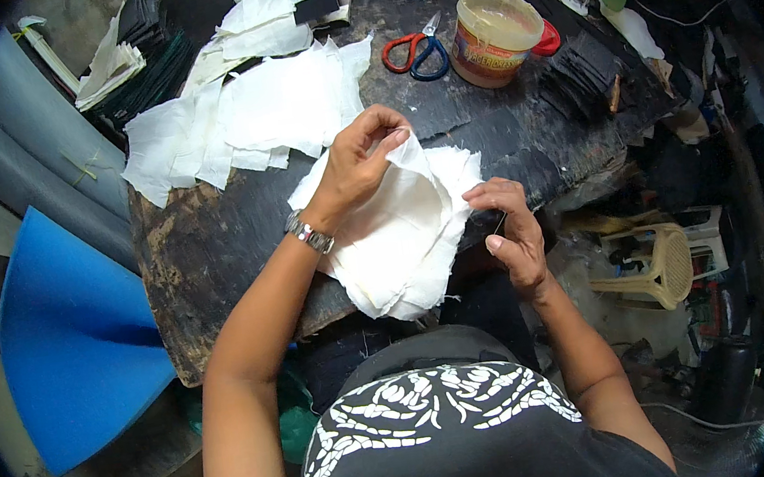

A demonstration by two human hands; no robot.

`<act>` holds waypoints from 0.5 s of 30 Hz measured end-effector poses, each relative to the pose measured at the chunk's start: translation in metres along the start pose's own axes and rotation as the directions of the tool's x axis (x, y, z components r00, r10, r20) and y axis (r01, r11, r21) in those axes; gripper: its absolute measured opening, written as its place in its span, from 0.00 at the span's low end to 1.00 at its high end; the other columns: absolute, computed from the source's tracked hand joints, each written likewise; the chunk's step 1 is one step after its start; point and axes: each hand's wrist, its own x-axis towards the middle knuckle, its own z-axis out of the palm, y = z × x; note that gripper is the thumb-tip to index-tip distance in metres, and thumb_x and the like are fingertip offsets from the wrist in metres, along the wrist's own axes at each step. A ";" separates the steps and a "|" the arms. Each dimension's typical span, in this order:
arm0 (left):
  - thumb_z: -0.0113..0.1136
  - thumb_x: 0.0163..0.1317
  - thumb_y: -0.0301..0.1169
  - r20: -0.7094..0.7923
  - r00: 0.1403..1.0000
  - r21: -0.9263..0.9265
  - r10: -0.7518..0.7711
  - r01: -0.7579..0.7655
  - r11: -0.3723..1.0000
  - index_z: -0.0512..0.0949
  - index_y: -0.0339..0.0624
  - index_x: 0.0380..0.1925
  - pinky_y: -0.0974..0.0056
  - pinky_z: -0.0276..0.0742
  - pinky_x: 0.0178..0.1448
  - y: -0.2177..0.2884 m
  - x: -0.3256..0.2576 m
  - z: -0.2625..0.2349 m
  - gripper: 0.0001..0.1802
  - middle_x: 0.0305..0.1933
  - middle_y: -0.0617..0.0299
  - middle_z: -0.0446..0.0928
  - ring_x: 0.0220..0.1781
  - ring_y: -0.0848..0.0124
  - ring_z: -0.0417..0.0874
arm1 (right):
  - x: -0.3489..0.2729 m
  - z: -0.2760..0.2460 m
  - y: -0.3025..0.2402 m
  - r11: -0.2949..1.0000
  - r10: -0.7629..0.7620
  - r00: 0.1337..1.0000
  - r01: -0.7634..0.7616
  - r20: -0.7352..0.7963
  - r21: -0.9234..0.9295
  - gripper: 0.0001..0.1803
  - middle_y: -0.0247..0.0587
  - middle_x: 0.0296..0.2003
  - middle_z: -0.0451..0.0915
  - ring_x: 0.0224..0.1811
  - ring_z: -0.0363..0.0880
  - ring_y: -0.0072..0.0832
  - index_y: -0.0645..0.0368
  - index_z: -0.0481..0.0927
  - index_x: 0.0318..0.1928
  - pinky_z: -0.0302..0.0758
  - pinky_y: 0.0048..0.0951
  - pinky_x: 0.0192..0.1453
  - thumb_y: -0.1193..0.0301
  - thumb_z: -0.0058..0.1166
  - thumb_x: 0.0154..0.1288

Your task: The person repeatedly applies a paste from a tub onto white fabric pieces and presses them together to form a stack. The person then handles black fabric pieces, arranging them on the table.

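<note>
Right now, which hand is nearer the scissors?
Left. The left hand pinches white cloth just below the scissors; the right hand is farther down at the cloth's right edge.

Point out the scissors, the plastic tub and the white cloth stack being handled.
scissors (418, 53): head view, on the handles.
plastic tub (493, 37): head view, on its side wall.
white cloth stack (405, 236): head view, on its middle.

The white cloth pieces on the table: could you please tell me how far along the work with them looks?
Looks done: a spread of white cloth pieces lies flat on the dark table behind the hands. In hand: the left hand pinches the top sheet of a white cloth stack, while the right hand steadies its edge. Left: the stack appears several layers thick, so more sheets seemingly remain. The scissors lie untouched.
</note>
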 end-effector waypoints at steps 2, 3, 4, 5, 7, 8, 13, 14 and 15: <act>0.57 0.69 0.27 0.012 1.000 0.051 -0.027 0.026 0.998 0.77 0.37 0.43 0.72 0.72 0.50 0.011 -0.004 -0.008 0.07 0.40 0.65 0.79 0.43 0.79 0.77 | 0.006 0.000 0.007 0.985 -0.081 0.995 0.088 0.052 -0.151 0.30 0.44 0.54 0.77 0.59 0.69 0.39 0.58 0.71 0.59 0.56 0.41 0.68 0.65 0.55 0.54; 0.57 0.68 0.28 0.042 0.998 0.098 -0.051 0.046 0.994 0.77 0.37 0.42 0.71 0.72 0.50 0.016 -0.006 -0.011 0.06 0.40 0.65 0.79 0.43 0.79 0.77 | 0.007 0.006 0.008 0.974 -0.089 0.995 0.095 0.037 -0.207 0.31 0.45 0.55 0.77 0.59 0.69 0.39 0.58 0.69 0.61 0.56 0.41 0.68 0.67 0.56 0.55; 0.58 0.68 0.28 0.069 0.995 0.143 -0.073 0.063 0.988 0.78 0.37 0.40 0.70 0.72 0.50 0.020 -0.007 -0.012 0.06 0.39 0.65 0.79 0.42 0.78 0.77 | 0.008 0.012 0.009 0.961 -0.104 0.994 0.106 0.022 -0.255 0.33 0.45 0.55 0.77 0.60 0.69 0.39 0.58 0.67 0.63 0.56 0.41 0.67 0.68 0.58 0.55; 0.58 0.67 0.29 0.068 0.996 0.148 -0.064 0.053 0.988 0.80 0.37 0.39 0.69 0.72 0.50 0.023 -0.007 -0.011 0.06 0.39 0.65 0.80 0.43 0.77 0.77 | 0.008 0.022 0.010 0.980 -0.071 0.996 0.060 -0.054 -0.192 0.39 0.45 0.56 0.76 0.57 0.72 0.37 0.58 0.60 0.69 0.56 0.41 0.67 0.75 0.59 0.56; 0.59 0.66 0.28 0.130 0.988 0.145 -0.086 0.066 0.987 0.80 0.37 0.40 0.68 0.73 0.51 0.026 -0.008 -0.007 0.07 0.39 0.64 0.80 0.43 0.76 0.78 | 0.011 0.031 0.013 0.985 0.120 0.986 -0.133 -0.112 -0.114 0.40 0.46 0.54 0.77 0.54 0.74 0.34 0.58 0.58 0.70 0.58 0.40 0.65 0.78 0.58 0.57; 0.60 0.66 0.28 0.149 0.984 0.123 -0.093 0.075 0.990 0.80 0.36 0.41 0.68 0.73 0.51 0.027 -0.009 -0.004 0.07 0.39 0.64 0.81 0.43 0.76 0.78 | 0.012 0.035 0.014 0.977 0.198 0.972 -0.206 -0.129 -0.058 0.40 0.46 0.53 0.77 0.53 0.75 0.33 0.58 0.57 0.71 0.58 0.39 0.65 0.79 0.57 0.58; 0.57 0.68 0.25 -0.031 0.997 -0.098 -0.069 0.066 0.993 0.79 0.40 0.40 0.74 0.72 0.41 0.043 -0.020 -0.027 0.05 0.34 0.70 0.76 0.35 0.81 0.74 | 0.018 0.032 0.019 0.952 0.290 0.936 -0.303 -0.201 -0.034 0.39 0.41 0.38 0.76 0.40 0.72 0.31 0.60 0.57 0.72 0.68 0.34 0.55 0.82 0.54 0.60; 0.55 0.67 0.24 -0.137 0.990 -0.057 0.021 -0.029 0.998 0.78 0.40 0.40 0.74 0.70 0.40 0.048 -0.017 -0.038 0.04 0.34 0.70 0.76 0.34 0.82 0.72 | 0.019 0.031 0.020 0.945 0.296 0.935 -0.317 -0.195 -0.087 0.38 0.41 0.38 0.76 0.40 0.72 0.30 0.60 0.58 0.72 0.68 0.34 0.55 0.82 0.52 0.61; 0.52 0.68 0.23 -0.207 0.978 -0.059 0.038 -0.051 0.997 0.78 0.41 0.39 0.74 0.72 0.43 0.055 -0.016 -0.053 0.06 0.35 0.68 0.77 0.36 0.81 0.74 | 0.019 0.030 0.020 0.943 0.287 0.940 -0.311 -0.185 -0.121 0.36 0.42 0.39 0.76 0.40 0.72 0.30 0.60 0.58 0.72 0.68 0.33 0.54 0.81 0.51 0.62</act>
